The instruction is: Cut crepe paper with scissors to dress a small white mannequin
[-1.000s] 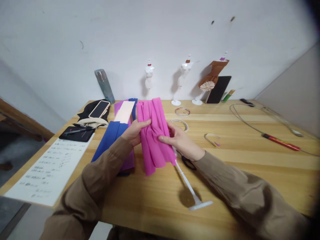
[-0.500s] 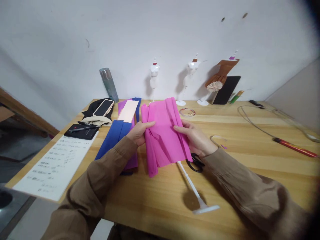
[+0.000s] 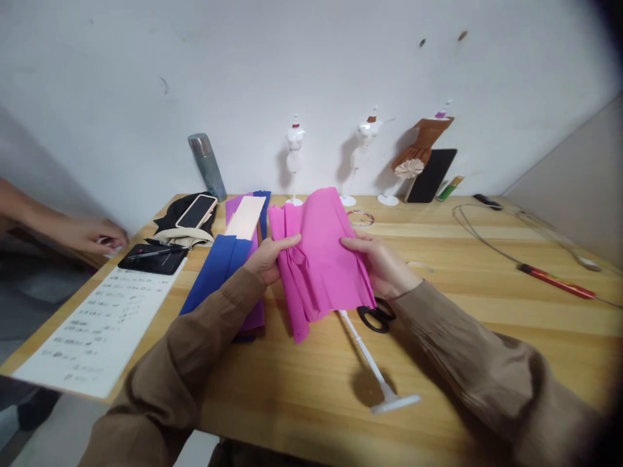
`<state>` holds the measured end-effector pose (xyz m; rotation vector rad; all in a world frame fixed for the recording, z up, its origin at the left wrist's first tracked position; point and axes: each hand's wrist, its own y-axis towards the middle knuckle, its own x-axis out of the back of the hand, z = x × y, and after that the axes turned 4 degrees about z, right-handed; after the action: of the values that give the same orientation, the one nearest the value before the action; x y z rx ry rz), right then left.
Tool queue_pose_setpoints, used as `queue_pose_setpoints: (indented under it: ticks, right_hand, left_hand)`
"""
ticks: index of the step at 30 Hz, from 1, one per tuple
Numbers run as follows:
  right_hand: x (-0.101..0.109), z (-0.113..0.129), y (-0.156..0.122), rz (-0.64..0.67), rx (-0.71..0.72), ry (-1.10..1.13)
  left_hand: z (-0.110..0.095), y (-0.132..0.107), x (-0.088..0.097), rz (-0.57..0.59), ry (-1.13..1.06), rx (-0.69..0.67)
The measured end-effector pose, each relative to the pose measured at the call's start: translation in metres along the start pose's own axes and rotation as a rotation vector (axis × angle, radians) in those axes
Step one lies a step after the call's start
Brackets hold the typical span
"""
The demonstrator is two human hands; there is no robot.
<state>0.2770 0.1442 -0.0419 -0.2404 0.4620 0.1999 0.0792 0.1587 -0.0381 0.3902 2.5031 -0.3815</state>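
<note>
Between my two hands hangs a sheet of pink crepe paper (image 3: 328,259), with gathered folds along its left side. My left hand (image 3: 268,258) pinches the left part, thumb on top. My right hand (image 3: 382,259) grips the right edge, thumb on the front and fingers behind. From under the sheet's lower edge a white mannequin stand (image 3: 370,363) slants toward me; its upper part is hidden by the paper. Black-handled scissors (image 3: 374,319) lie by my right wrist, partly covered. Left of the sheet are folded blue crepe paper (image 3: 214,269), purple paper (image 3: 256,318) and a pale peach sheet (image 3: 246,217).
Two bare white mannequins (image 3: 294,143) (image 3: 365,136) and one in a brown dress (image 3: 421,146) stand along the wall. A phone (image 3: 197,212), bottle (image 3: 208,168) and written sheet (image 3: 97,324) are at left. Another person's hand (image 3: 97,237) is beside the table's left edge. A cabled red tool (image 3: 555,281) lies right.
The pink paper's right part now lies flatter and smoother, with the right-side fold opened out. Another person's arm has come into view at the left. The view has shifted slightly.
</note>
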Motion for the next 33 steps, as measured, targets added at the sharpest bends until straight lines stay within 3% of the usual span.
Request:
queue_pose_setpoints:
  ticks: [3, 7, 14, 21, 28, 33]
  right_hand:
    - [0.003, 0.004, 0.0, 0.016, -0.033, -0.005]
    - [0.012, 0.01, 0.004, -0.045, 0.037, -0.058]
    - [0.024, 0.02, 0.008, -0.169, 0.161, -0.215]
    - [0.02, 0.03, -0.002, 0.016, 0.081, -0.144]
    - [0.016, 0.035, -0.003, -0.099, 0.132, -0.083]
    - [0.01, 0.03, -0.007, -0.039, 0.082, -0.112]
  left_hand:
    - [-0.001, 0.004, 0.004, -0.051, -0.017, 0.025]
    - [-0.002, 0.006, 0.007, -0.123, 0.042, 0.107]
    - [-0.008, 0.003, 0.008, -0.101, 0.084, 0.159]
    - [0.001, 0.01, 0.014, -0.142, 0.01, 0.139]
    - [0.005, 0.013, 0.015, -0.288, 0.005, 0.134]
    - [0.008, 0.008, 0.005, -0.188, 0.005, 0.121]
